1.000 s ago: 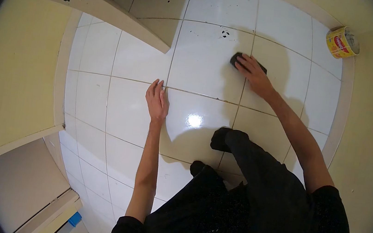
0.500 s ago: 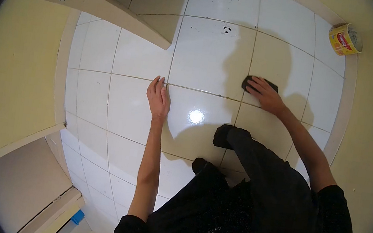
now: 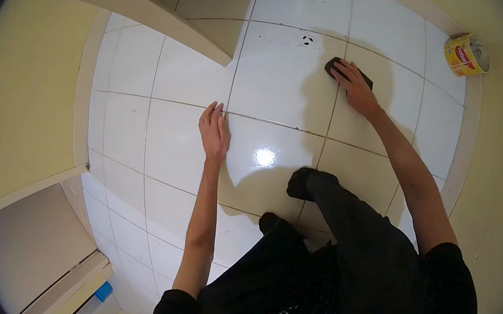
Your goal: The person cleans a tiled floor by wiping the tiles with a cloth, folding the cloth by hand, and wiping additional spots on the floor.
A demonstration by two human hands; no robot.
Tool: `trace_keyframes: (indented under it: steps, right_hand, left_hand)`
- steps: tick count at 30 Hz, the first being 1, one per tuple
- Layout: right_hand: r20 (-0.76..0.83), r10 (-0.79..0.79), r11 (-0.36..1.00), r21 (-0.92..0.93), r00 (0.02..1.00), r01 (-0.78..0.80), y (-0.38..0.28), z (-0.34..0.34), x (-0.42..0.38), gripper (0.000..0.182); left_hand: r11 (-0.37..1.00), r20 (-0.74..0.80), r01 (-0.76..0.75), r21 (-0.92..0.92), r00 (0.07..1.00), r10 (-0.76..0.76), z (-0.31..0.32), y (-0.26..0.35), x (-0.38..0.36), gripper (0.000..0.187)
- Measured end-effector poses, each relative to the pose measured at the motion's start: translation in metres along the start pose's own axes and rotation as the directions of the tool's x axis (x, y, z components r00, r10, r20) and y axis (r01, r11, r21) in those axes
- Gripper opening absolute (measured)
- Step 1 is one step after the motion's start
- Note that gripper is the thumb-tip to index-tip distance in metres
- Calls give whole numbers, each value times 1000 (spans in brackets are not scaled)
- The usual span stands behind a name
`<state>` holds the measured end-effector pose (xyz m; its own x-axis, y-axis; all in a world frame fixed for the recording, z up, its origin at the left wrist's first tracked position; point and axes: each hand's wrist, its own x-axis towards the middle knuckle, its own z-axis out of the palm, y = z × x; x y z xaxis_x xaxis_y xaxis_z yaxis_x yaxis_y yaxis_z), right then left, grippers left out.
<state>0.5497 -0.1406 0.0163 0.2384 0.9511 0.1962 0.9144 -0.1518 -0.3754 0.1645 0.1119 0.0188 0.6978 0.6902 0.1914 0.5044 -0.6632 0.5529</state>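
Observation:
My right hand (image 3: pixel 360 93) lies over a small black pad (image 3: pixel 332 69), fingers curled across its top, and presses it flat against the white tiled floor (image 3: pixel 284 92). Only the pad's two ends show, so I cannot make out its exact kind. Further left, my left hand (image 3: pixel 213 132) rests on the tiles near a grout line. Its fingers are stretched out and it holds nothing. Dark flecks (image 3: pixel 307 40) lie on the floor beyond both hands, left of the pad.
A yellow and red tub (image 3: pixel 458 55) sits on its side by the right wall. From the upper left a beige wooden frame (image 3: pixel 173 25) juts over the floor. My dark-socked foot (image 3: pixel 300 183) is close below. Something blue (image 3: pixel 104 291) shows at the lower left.
My right hand has slid the black pad away from me across the tiles, up and slightly left in view. My left hand has stayed in place.

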Motion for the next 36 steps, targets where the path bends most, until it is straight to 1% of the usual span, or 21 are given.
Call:
trace_keyframes:
  steps: [2, 5, 8, 9, 11, 14, 17, 20, 23, 24, 27, 28, 31, 36]
  right_hand:
    - [10, 23, 1000, 13, 1000, -24, -10, -8, -5, 73]
    - [28, -22, 1000, 2, 999, 22, -31, -22, -24, 75]
    - [17, 43, 997, 69, 999, -44, -49, -29, -56, 74]
    - [23, 27, 997, 76, 999, -28, -55, -29, -67, 73]
    - [37, -5, 996, 91, 999, 2, -65, -24, -91, 71]
    - [169, -11, 995, 104, 986, -7, -74, -5, -121, 69]
    - [104, -63, 998, 20, 993, 61, -72, 13, -123, 69]
    - [140, -100, 995, -12, 985, 102, -61, 6, -96, 68]
    - [112, -139, 990, -16, 984, 142, -39, 8, -68, 68]
    - [155, -114, 993, -11, 981, 117, -34, 6, -55, 69]
    - [116, -84, 993, -71, 990, 93, -17, 5, -22, 68]
    - [86, -11, 998, -54, 996, 16, -21, 1, -14, 66]
    - [-93, 62, 998, -19, 994, -64, -20, 18, -5, 65]
    - [-101, 103, 994, -29, 990, -106, -28, 18, -9, 66]
  left_hand:
    - [1000, -3, -1, 5, 1000, 1, 1, -2, -1, 41]
    - [1000, -6, -3, 11, 1000, 3, 3, -6, -2, 41]
    - [1000, -10, -1, 10, 1000, 1, 3, -7, -2, 41]
    - [1000, -11, 1, 10, 1000, -1, 3, -6, -2, 41]
    - [1000, -12, 5, 7, 1000, -5, 3, -6, -3, 41]
    - [1000, -14, 10, 9, 1000, -10, 3, -5, -2, 41]
    - [1000, -4, 19, 17, 1000, -19, 3, -3, -1, 42]
    - [1000, 20, 20, 15, 1000, -20, 1, -4, 0, 45]
    - [1000, 17, 8, 10, 1000, -9, 2, -5, -1, 44]
    - [1000, 12, 7, 5, 1000, -7, 1, -4, -1, 44]
    - [1000, 2, 5, 9, 1000, -5, 1, -3, -2, 42]
    - [1000, 0, 3, 13, 1000, -3, 1, -4, -1, 41]
    - [1000, 13, 11, 12, 1000, -11, 2, -5, -1, 43]
    - [1000, 5, 11, 6, 1000, -11, 2, -3, -1, 42]
